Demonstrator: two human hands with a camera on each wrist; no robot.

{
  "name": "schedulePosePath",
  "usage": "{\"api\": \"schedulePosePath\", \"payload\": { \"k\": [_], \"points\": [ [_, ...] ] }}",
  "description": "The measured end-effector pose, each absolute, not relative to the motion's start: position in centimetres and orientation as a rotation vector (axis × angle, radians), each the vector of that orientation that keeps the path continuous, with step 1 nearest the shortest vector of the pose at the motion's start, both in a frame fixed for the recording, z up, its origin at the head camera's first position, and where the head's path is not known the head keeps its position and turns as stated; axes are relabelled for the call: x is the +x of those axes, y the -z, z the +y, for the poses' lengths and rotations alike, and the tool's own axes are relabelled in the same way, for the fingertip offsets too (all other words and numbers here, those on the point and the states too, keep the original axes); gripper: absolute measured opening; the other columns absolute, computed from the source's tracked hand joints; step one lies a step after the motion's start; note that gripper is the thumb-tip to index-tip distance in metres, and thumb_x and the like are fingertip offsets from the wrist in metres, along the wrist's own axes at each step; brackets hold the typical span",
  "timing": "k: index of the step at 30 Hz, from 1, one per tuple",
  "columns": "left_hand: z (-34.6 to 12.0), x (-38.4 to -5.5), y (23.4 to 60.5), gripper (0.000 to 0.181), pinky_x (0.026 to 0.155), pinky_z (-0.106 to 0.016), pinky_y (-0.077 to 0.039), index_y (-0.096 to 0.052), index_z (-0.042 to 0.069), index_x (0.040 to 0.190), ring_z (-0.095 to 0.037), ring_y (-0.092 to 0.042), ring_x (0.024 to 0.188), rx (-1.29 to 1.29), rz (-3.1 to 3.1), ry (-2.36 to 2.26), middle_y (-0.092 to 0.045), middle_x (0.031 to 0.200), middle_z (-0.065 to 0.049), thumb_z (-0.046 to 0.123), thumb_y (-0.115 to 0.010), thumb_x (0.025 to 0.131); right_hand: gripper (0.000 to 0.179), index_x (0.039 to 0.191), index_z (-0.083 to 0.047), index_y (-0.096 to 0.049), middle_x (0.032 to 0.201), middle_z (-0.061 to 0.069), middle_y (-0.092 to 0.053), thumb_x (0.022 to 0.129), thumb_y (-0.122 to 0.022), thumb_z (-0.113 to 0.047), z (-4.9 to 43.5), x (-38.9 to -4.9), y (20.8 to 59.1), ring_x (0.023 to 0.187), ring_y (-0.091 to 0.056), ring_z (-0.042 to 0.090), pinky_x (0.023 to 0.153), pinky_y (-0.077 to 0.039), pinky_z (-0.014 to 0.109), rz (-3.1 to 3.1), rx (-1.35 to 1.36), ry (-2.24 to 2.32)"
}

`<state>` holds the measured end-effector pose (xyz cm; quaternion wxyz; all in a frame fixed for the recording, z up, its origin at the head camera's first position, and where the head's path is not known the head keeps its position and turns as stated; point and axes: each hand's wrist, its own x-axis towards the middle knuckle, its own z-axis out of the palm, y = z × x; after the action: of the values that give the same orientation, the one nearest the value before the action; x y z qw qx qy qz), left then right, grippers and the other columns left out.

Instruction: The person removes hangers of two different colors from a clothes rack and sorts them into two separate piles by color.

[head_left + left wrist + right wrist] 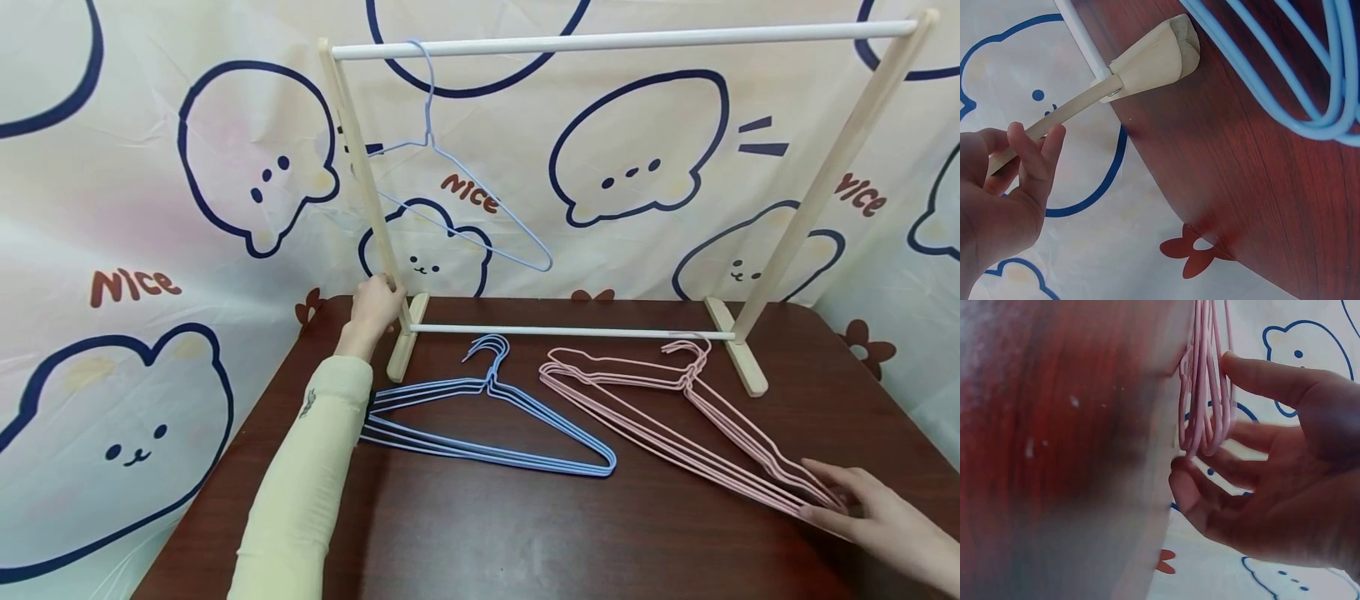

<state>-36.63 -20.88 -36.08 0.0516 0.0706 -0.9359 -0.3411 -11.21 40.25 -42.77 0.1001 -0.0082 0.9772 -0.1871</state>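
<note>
My left hand [377, 302] grips the left wooden post [365, 179] of a clothes rack low down, and in the left wrist view its fingers curl round the post. My right hand [873, 504] is at the right end of several stacked pink hangers [697, 454], its fingers and thumb around their corner; the right wrist view shows the fingers touching the wires. One pink wire sits a little apart from the others. Several blue hangers [517, 462] lie stacked on the table, left of the pink ones. A single blue hanger [495, 200] hangs from the rack's top rail near its left end.
The rack's white top rail [637, 39] and lower rail [570, 331] span between two posts on wooden feet [738, 346]. The dark brown table [495, 542] meets a cloth backdrop with cartoon bears [637, 150] behind and at the sides.
</note>
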Motion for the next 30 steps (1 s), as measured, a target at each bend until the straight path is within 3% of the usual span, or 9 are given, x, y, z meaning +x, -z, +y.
{"api": "schedulePosePath", "payload": {
  "k": [2,4,9,12,17,30],
  "points": [
    [-20.9,-36.6,36.0,0.039,0.041,-0.026,-0.049,-0.056,-0.002,0.128,-0.03,-0.067,0.058,0.21,-2.848,1.043,-0.066,0.111,-0.027,0.022,-0.045,0.1,0.081,0.137,0.016,-0.043,0.116,0.034,-0.054,0.09,-0.07,-0.044,40.3,-11.3,42.6,0.096,-0.056,0.04,0.07,-0.051,0.043,2.927,-0.021,0.523],
    [-20.8,-36.6,35.9,0.039,0.041,-0.026,-0.049,-0.056,-0.002,0.128,-0.031,-0.068,0.059,0.203,-2.849,1.045,-0.066,0.111,-0.027,0.022,-0.045,0.1,0.081,0.136,0.014,-0.044,0.114,0.035,-0.055,0.088,-0.072,-0.045,40.1,-11.2,42.4,0.093,-0.057,0.042,0.071,-0.051,0.047,2.988,-0.022,0.506],
    [-20.9,-36.6,35.9,0.038,0.041,-0.026,-0.049,-0.056,-0.002,0.127,-0.03,-0.067,0.058,0.198,-2.851,1.042,-0.066,0.11,-0.027,0.023,-0.045,0.101,0.073,0.137,0.008,-0.047,0.122,0.04,-0.051,0.09,-0.071,-0.041,38.6,-11.3,41.9,0.107,-0.046,0.057,0.087,-0.035,0.063,3.154,-0.066,0.533],
    [-20.9,-36.7,36.0,0.038,0.041,-0.026,-0.049,-0.057,-0.002,0.126,-0.026,-0.065,0.053,0.201,-2.852,1.037,-0.066,0.109,-0.027,0.023,-0.044,0.101,0.07,0.138,0.006,-0.047,0.125,0.038,-0.049,0.09,-0.071,-0.039,37.4,-11.6,41.5,0.111,-0.037,0.058,0.09,-0.027,0.064,3.205,-0.084,0.588],
    [-20.9,-36.7,36.1,0.038,0.041,-0.026,-0.049,-0.057,-0.002,0.126,-0.019,-0.06,0.046,0.206,-2.851,1.042,-0.066,0.108,-0.026,0.023,-0.045,0.101,0.068,0.139,0.004,-0.048,0.125,0.035,-0.051,0.09,-0.072,-0.037,35.5,-12.0,40.5,0.11,-0.033,0.06,0.087,-0.03,0.066,3.248,-0.108,0.637],
    [-20.8,-36.5,36.0,0.038,0.041,-0.026,-0.049,-0.056,-0.003,0.127,-0.019,-0.059,0.047,0.203,-2.845,1.043,-0.066,0.11,-0.028,0.022,-0.044,0.101,0.051,0.13,-0.006,-0.058,0.123,0.024,-0.056,0.09,-0.073,-0.033,31.4,-14.0,37.7,0.11,-0.045,0.043,0.083,-0.038,0.059,3.302,-0.267,0.749]
  ]
}}
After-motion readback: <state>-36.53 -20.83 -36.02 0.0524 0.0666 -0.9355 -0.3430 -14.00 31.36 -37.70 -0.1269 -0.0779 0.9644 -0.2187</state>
